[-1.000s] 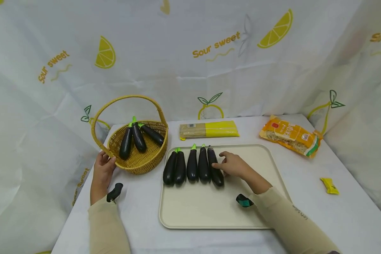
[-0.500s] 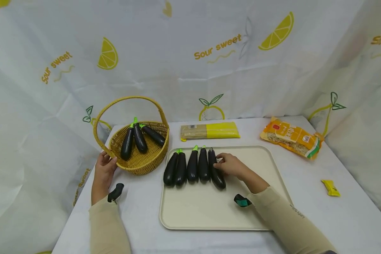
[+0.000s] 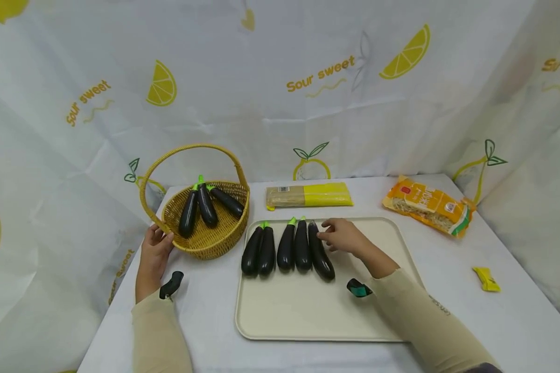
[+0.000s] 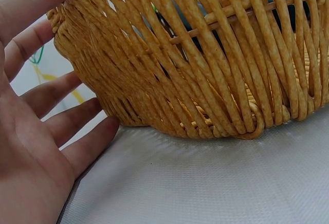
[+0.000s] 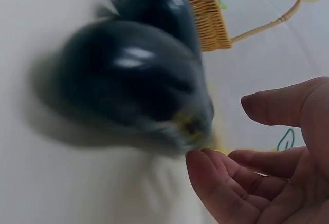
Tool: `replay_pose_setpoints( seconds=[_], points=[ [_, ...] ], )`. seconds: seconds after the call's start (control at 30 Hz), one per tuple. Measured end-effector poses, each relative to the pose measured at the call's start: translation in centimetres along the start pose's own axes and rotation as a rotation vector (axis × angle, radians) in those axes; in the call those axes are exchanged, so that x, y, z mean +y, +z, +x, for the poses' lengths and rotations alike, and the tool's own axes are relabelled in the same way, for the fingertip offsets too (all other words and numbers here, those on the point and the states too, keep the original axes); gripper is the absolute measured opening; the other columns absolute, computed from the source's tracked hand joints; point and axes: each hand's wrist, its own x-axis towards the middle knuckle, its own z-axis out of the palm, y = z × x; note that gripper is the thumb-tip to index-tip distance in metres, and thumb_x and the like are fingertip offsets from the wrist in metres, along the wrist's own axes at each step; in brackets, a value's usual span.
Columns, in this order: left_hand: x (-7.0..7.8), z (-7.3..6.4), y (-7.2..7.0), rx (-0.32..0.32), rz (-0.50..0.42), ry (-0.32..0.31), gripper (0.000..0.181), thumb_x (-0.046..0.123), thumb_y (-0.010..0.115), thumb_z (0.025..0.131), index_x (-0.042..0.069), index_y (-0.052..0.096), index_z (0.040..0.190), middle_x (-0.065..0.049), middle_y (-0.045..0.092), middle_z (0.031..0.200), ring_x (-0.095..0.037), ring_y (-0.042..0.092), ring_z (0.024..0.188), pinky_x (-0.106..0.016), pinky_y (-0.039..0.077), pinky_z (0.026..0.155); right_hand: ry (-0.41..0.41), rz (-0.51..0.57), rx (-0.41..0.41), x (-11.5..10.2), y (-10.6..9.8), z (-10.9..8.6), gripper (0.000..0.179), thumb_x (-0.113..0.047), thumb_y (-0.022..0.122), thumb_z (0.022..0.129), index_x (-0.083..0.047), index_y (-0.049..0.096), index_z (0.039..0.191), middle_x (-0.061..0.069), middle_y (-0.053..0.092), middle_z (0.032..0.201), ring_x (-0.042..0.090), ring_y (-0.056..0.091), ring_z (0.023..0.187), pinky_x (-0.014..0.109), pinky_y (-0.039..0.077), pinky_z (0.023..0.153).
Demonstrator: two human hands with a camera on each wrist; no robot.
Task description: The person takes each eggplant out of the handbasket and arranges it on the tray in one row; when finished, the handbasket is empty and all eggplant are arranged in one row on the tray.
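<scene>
In the head view, my left hand (image 3: 155, 254) is at the left side of a wicker basket (image 3: 214, 251) with a tall handle. The left wrist view shows its fingers spread and fairly straight, touching the woven wall (image 4: 169, 70). Three dark eggplants (image 3: 207, 210) with green stems lie in the basket. Several more lie in a row on a cream tray (image 3: 284, 316). My right hand (image 3: 347, 238) is beside the upper end of the rightmost eggplant (image 3: 321, 254). In the right wrist view, its fingertips reach the end of that eggplant (image 5: 133, 80), with the thumb held apart.
Behind the tray lies a flat yellow-and-tan packet (image 3: 310, 195). An orange bag (image 3: 427, 204) sits at the back right, and a small yellow wrapped piece (image 3: 486, 280) is on the right. A white printed cloth (image 3: 261, 62) hangs behind the table.
The thumb of my right hand has come off the rightmost eggplant, whose lower end has shifted slightly right and toward me. My left hand stays at the basket.
</scene>
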Motion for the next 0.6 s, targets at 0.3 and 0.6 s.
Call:
replay_pose_setpoints(
  seconds=[0.3,0.6],
  points=[
    [0.5,-0.1,-0.1,-0.003,0.022,0.021,0.045,-0.003,0.06,0.094,0.017,0.045,0.131,-0.006,0.041,0.138,-0.017,0.045,0.117,-0.021,0.045,0.088,-0.28,-0.223,-0.014,-10.6,3.7,6.0,0.045,-0.029,0.066,0.092,-0.004,0.058,0.13,0.01,0.066,0.111,0.02,0.065,0.088,0.035,0.052,0.076],
    [-0.2,0.0,-0.2,-0.019,0.001,0.028,0.045,-0.004,0.062,0.093,0.015,0.046,0.131,-0.005,0.044,0.136,-0.017,0.046,0.118,-0.023,0.047,0.088,-0.358,-0.22,-0.051,-17.6,12.1,11.8,0.045,-0.028,0.063,0.096,-0.006,0.055,0.134,0.004,0.064,0.11,0.014,0.06,0.097,0.029,0.049,0.081]
  ],
)
